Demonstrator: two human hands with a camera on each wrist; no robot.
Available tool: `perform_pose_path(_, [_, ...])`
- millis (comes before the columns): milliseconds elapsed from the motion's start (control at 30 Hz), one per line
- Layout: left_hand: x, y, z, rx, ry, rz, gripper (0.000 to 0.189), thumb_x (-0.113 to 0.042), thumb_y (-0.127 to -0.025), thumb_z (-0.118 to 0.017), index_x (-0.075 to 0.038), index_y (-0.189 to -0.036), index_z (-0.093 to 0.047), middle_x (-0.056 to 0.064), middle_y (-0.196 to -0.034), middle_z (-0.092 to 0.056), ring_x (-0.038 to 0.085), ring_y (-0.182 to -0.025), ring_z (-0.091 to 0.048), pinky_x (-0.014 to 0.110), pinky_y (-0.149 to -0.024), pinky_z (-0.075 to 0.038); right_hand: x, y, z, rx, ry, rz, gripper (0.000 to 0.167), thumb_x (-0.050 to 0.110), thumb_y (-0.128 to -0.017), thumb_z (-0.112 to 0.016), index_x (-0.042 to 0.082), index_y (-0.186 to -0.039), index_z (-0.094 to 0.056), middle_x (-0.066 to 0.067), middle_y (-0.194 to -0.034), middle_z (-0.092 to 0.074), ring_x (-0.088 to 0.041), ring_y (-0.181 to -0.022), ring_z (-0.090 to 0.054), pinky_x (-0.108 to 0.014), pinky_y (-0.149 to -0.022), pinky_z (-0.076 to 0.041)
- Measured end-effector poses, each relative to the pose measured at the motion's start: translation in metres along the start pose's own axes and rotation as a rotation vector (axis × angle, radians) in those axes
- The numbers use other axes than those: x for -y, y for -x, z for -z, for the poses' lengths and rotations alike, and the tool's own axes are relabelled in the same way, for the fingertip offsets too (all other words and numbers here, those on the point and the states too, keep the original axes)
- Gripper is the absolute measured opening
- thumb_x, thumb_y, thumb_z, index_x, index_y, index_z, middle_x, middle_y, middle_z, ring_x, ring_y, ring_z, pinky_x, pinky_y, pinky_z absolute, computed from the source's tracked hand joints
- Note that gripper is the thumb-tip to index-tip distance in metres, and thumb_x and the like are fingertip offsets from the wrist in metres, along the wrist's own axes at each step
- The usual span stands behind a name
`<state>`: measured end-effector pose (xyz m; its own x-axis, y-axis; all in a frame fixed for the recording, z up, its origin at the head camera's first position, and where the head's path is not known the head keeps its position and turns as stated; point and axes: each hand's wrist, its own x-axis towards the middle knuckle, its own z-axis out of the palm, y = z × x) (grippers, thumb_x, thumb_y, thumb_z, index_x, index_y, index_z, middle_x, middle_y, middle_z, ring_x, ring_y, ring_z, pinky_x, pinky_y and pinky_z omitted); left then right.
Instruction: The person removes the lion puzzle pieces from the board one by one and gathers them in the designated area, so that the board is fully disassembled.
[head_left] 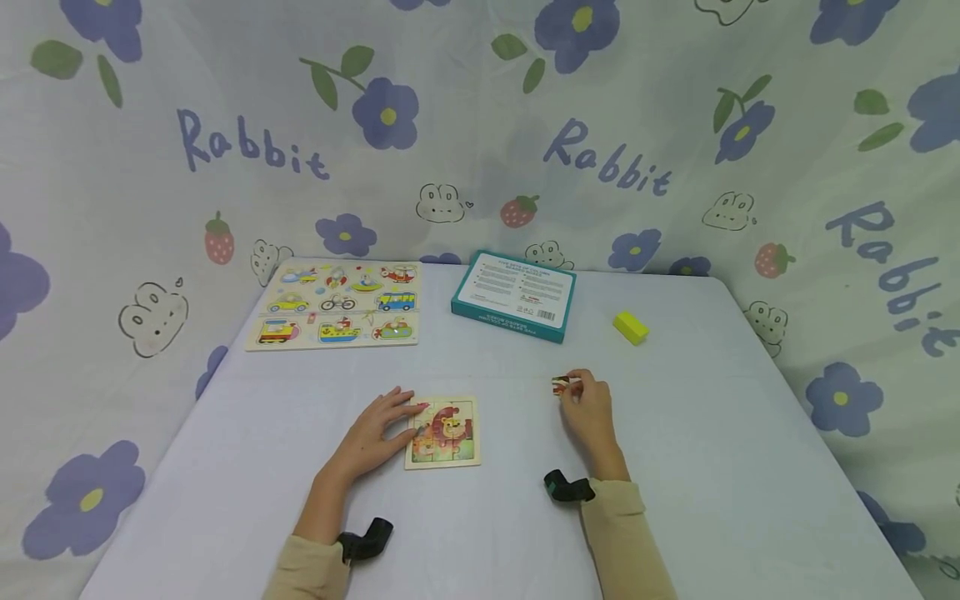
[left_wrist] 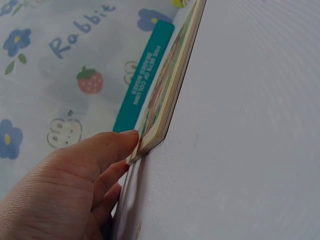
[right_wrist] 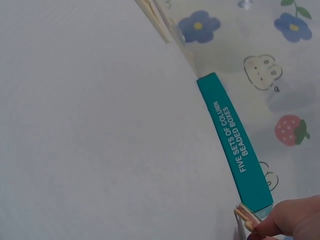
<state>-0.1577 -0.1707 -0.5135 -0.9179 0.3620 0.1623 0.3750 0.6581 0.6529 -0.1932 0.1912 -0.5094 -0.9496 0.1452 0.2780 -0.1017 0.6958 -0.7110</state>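
Observation:
A square wooden jigsaw puzzle (head_left: 453,429) with a lion picture lies on the table in front of the person. The left hand (head_left: 375,433) rests at its left side, fingers fairly straight, with fingertips over the upper left part and the thumb at the edge. In the left wrist view the thumb of the left hand (left_wrist: 75,185) touches the corner of the puzzle (left_wrist: 167,117). To the right, the right hand (head_left: 588,408) pinches a small puzzle piece (head_left: 559,386) between thumb and fingers. The right wrist view shows this puzzle piece (right_wrist: 248,218) at the lower right.
A wooden board with vehicle pictures (head_left: 330,308) lies at the back left. A flat teal box (head_left: 517,292) is at the back middle, and a yellow block (head_left: 631,327) sits right of it. A printed curtain (head_left: 480,125) hangs behind the white table (head_left: 480,542).

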Motion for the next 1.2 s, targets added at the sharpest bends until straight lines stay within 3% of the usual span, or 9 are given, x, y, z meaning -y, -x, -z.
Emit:
perform_pose_path(533, [-0.0017,0.0005,0.0013,0.005,-0.001,0.004,0.037,-0.029,-0.085,-0.066,-0.021,-0.120,-0.062,0.004,-0.138,-0.044,0.028,-0.134,-0.026,0.054,-0.104,-0.022,-0.0052,-0.0007,0.0036,0.024,0.053,-0.072,0.022,0.005,-0.080,-0.059,0.000,-0.101,-0.060,-0.011,-0.077,-0.059,-0.027,-0.076,-0.045,-0.035,-0.066,-0.036])
perform_pose_path(733, [-0.0018,0.0012,0.0010,0.002,-0.003,0.009,0.037,-0.030,-0.085,-0.066,-0.021,-0.120,-0.062,0.004,-0.139,-0.043,0.028,-0.134,-0.026,0.054,-0.104,-0.022,-0.0044,-0.0005,0.0034,0.016,0.051,-0.061,0.022,0.005,-0.079,-0.061,-0.001,-0.100,-0.060,-0.011,-0.078,-0.060,-0.028,-0.079,-0.046,-0.037,-0.069,-0.036])
perform_pose_path(1000, [-0.0011,0.0014,0.0008,0.008,0.001,0.008,0.037,-0.030,-0.085,-0.065,-0.020,-0.120,-0.062,0.003,-0.139,-0.043,0.027,-0.134,-0.025,0.054,-0.105,-0.021,-0.0048,0.0010,0.0005,-0.038,0.030,0.033,0.021,0.002,-0.075,-0.060,-0.004,-0.095,-0.059,-0.010,-0.074,-0.060,-0.028,-0.075,-0.045,-0.038,-0.066,-0.035])
perform_pose_path(1200, [-0.0004,0.0019,0.0009,0.014,-0.001,0.017,0.037,-0.031,-0.085,-0.065,-0.022,-0.121,-0.062,0.003,-0.140,-0.042,0.028,-0.134,-0.025,0.054,-0.105,-0.021,-0.0014,0.0008,0.0017,-0.002,0.032,0.001,0.021,0.003,-0.078,-0.061,-0.003,-0.098,-0.061,-0.011,-0.079,-0.062,-0.029,-0.080,-0.047,-0.040,-0.071,-0.038])
